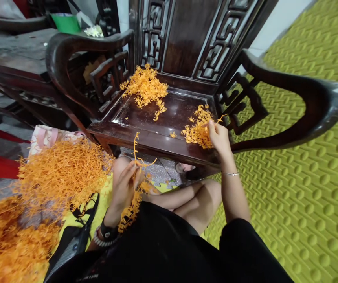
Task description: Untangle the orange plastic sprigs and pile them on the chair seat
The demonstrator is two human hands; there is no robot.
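My left hand (124, 186) is closed above my crossed legs, gripping an orange branched strand (136, 147) that sticks up past the fingertips. More of the orange toothed pieces (130, 212) hang below that hand beside my wrist. At the right side of the chair seat, my right hand (220, 137) pinches an orange sprig, whose thin tip (222, 117) shows past the fingers. That hand touches a small heap of orange sprigs (198, 127). A larger heap of the same sprigs (147, 86) lies at the back left of the seat.
A dark carved wooden chair (160, 137) stands before me, its curved armrests at both sides. Big piles of orange strands (65, 173) lie on the floor at left, near a black bag (71, 243). A green container (66, 22) sits on the side table. Yellow matting (304, 188) covers the right.
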